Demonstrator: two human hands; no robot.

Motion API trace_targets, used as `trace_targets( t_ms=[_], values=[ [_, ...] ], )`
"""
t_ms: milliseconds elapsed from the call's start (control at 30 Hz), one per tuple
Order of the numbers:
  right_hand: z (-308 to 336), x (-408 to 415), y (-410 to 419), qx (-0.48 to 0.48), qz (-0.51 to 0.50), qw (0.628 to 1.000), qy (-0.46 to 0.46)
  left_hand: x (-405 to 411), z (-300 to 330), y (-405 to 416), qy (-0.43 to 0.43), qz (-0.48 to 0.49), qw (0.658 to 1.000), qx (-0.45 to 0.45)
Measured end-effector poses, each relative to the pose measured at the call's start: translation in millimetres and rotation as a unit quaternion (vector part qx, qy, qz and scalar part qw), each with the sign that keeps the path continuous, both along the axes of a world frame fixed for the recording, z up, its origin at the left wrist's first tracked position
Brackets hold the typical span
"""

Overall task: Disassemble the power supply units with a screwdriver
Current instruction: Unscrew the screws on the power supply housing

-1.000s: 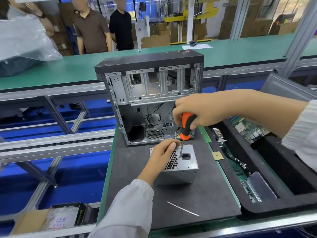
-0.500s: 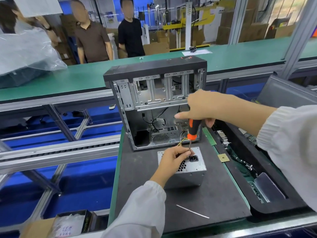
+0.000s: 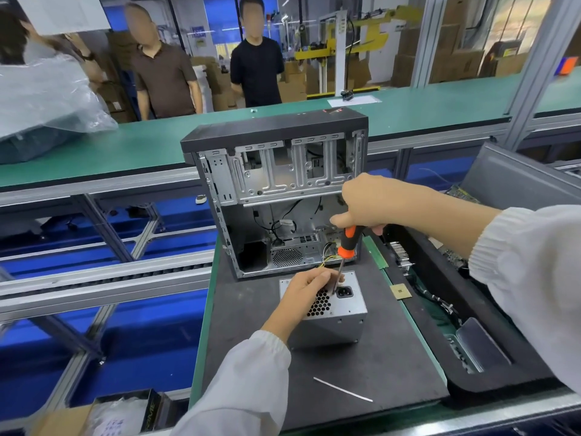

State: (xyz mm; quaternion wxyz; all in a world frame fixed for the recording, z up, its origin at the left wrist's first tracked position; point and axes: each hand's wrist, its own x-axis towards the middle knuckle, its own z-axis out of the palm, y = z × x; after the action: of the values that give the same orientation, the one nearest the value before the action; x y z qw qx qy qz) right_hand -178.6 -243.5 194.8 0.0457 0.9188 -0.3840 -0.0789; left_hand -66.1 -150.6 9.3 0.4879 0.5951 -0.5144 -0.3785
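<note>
Power supply unit (image 3: 330, 313) sits on the dark mat of the desk (image 3: 393, 357), out of the open computer case (image 3: 283, 190) just beyond the hands, its cover apparently unopened. The left hand (image 3: 309, 286) rests closed over its top face, steadying it. The right hand (image 3: 374, 201), above, grips an orange-handled screwdriver (image 3: 345, 247), tip down by the socket; I judge screw removal barely begun.
</note>
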Motion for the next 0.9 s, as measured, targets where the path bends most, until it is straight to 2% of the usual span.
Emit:
trace_targets(
  t_ms=[200, 400, 500, 600, 633, 733, 767, 900],
  values=[
    [5, 6, 0, -0.033, 0.156, 0.985, 0.064, -1, 2, 2, 0.018, 0.002, 1.000, 0.010],
    [19, 13, 8, 0.068, 0.241, 0.963, 0.102, 1, -1, 3, 0.031, -0.017, 0.999, -0.010],
    [20, 19, 12, 0.088, 0.251, 0.960, 0.088, 0, -4, 4, 0.026, -0.026, 0.999, -0.023],
    [22, 15, 15, 0.159, 0.196, 0.966, 0.057, -2, -7, 1, 0.023, -0.001, 0.999, -0.037],
    [23, 12, 18, 0.153, 0.175, 0.972, 0.033, -2, -7, -1, 0.023, 0.004, 0.999, -0.039],
    [20, 10, 27, -0.046, 0.158, 0.986, 0.039, -2, -8, -2, 0.004, 0.006, 0.999, -0.040],
    [16, 11, 28, -0.077, 0.155, 0.984, 0.051, -2, -7, -2, 0.000, 0.004, 0.999, -0.039],
    [12, 13, 24, -0.073, 0.183, 0.977, 0.084, -3, 1, -4, 0.028, -0.021, 0.998, -0.043]
  ],
)
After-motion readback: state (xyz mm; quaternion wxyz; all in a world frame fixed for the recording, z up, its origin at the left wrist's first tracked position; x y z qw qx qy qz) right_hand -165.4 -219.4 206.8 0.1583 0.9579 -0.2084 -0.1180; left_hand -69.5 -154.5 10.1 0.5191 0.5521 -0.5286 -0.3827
